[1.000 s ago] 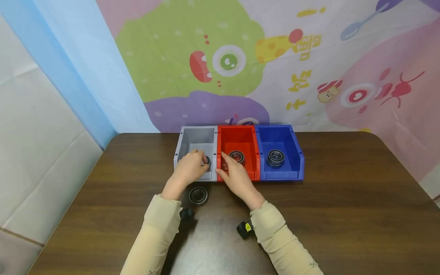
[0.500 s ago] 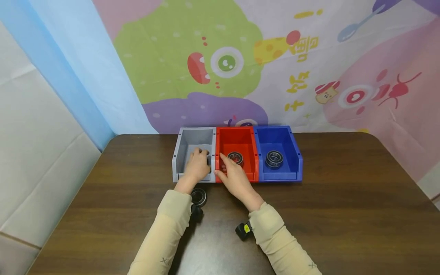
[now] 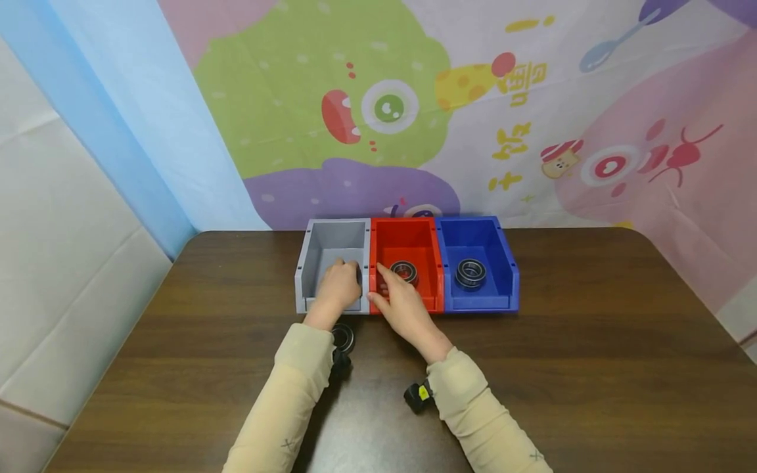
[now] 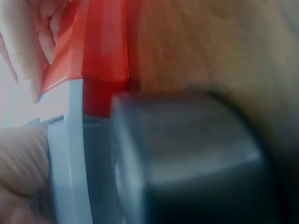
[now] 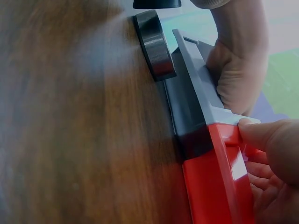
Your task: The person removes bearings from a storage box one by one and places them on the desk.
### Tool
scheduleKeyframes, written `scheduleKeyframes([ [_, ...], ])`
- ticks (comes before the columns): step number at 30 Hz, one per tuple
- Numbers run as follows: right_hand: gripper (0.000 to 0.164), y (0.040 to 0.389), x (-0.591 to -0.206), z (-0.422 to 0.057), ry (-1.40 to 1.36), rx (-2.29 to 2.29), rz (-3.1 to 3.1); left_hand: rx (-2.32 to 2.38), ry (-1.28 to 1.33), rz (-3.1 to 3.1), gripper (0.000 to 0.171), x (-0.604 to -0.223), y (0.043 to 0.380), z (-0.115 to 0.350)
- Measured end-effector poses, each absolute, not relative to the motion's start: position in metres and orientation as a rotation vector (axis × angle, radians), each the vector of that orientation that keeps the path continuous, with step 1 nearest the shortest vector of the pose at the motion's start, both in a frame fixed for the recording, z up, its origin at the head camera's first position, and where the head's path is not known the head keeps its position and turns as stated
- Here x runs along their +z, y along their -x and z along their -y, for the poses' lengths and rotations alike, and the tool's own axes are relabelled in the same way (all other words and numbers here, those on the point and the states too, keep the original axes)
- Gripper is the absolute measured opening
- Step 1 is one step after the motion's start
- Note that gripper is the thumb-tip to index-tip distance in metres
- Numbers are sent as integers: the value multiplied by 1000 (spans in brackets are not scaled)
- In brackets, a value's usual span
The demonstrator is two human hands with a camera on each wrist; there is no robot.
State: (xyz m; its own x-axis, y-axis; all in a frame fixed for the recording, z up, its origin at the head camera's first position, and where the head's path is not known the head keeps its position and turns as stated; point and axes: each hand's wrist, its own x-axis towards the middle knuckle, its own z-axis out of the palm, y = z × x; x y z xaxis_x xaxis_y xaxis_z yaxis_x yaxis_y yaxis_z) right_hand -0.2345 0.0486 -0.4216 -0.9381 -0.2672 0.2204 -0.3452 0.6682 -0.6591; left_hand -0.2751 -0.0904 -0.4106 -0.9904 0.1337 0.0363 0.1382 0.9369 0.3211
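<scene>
My left hand (image 3: 339, 288) reaches into the grey bin (image 3: 300, 289), fingers bent downward by its right wall. A dark edge of a bearing (image 3: 358, 274) shows beside the fingers, which appear to grip it; the rest is hidden. My right hand (image 3: 408, 309) rests at the front of the wall shared by the grey bin and the red bin (image 3: 437, 289). Its thumb and forefinger are extended and touch that wall, as the right wrist view shows. Another bearing (image 3: 343, 337) lies on the table before the grey bin, partly covered by the left wrist; the right wrist view shows its side (image 5: 155, 45).
A bearing (image 3: 405, 272) sits in the red bin, and another bearing (image 3: 470, 274) in the blue bin (image 3: 516, 289). The three bins stand joined in a row at the back of the wooden table (image 3: 591, 341), against a printed cloth (image 3: 503, 118).
My left hand has moved forward and right, deeper into the grey bin; its fingers spread, then curled down. The bearing visible there earlier is mostly covered. My right hand has stayed in place.
</scene>
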Motion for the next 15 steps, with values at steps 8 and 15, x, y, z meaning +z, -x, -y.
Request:
scheduleKeyframes([
  [8,59,233,-421,-49,-495,1117,2772,-609,228,2976,24,-416,271,92],
  [15,59,234,-421,-47,-512,1095,2764,-648,192,2925,28,-411,264,99],
])
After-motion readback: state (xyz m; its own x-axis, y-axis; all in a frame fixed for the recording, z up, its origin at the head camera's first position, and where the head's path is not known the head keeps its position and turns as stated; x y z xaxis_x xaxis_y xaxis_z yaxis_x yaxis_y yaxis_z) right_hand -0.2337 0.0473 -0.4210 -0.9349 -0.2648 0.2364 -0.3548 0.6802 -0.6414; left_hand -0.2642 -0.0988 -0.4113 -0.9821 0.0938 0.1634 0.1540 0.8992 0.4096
